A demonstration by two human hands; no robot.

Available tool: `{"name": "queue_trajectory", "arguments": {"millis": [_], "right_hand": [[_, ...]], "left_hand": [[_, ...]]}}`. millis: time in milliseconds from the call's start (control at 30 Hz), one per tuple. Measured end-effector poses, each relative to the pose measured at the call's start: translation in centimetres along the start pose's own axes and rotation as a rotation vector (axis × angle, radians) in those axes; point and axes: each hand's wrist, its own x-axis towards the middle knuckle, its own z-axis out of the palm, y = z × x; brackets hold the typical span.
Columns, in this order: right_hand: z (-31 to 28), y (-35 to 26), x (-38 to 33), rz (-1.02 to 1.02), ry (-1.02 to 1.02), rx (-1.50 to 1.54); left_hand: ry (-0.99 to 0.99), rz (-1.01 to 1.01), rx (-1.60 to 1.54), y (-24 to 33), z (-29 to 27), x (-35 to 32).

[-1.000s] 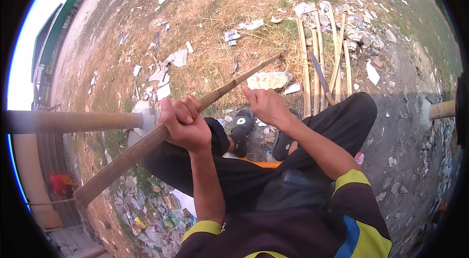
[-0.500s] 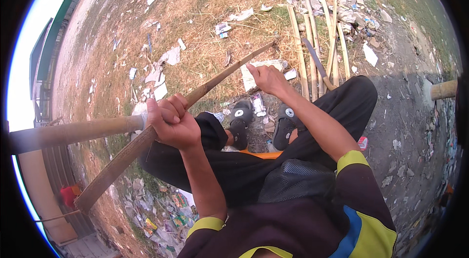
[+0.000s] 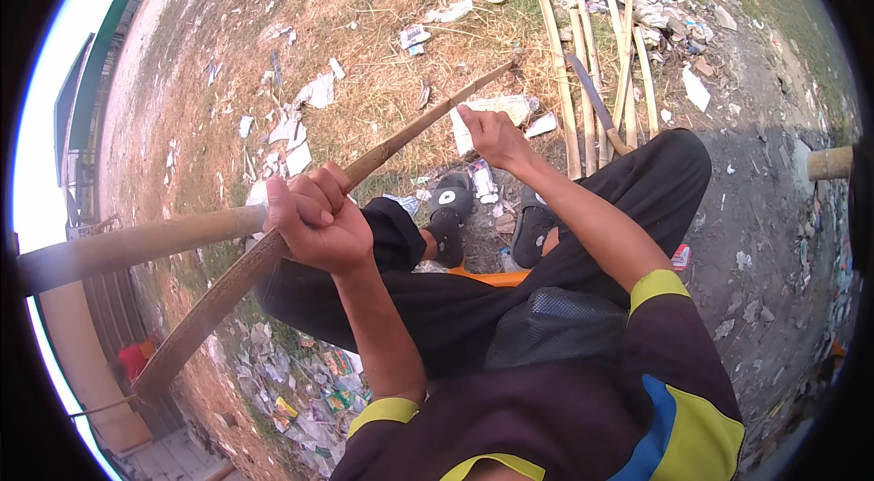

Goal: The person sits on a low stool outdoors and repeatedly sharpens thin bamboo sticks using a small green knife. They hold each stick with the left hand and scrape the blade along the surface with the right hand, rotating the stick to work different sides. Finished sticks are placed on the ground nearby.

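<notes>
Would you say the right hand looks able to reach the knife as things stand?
Probably yes: the knife lies exposed across bamboo strips near the right hand, its handle showing beside the knee.

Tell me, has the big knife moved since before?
No. The knife lies in the same place against the pale bamboo strips; only the view shifted.

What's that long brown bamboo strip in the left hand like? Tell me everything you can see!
The long brown bamboo strip looks split and woody, with darker joint marks. It looks broad at its lower-left end and narrower toward its upper-right tip. It slants across the view, the left hand closed around it. Whether the right hand touches it is unclear.
</notes>
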Motion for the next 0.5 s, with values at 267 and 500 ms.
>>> {"name": "queue_trajectory", "arguments": {"millis": [267,500], "right_hand": [[-0.5,3.6,3.1,0.070,0.017,-0.098],[0.3,5.6,3.7,0.035,0.252,-0.506]], "left_hand": [[-0.119,0.007,0.013,0.0,-0.5,-0.2],[-0.108,0.019,-0.014,-0.3,-0.7,0.4]]}}
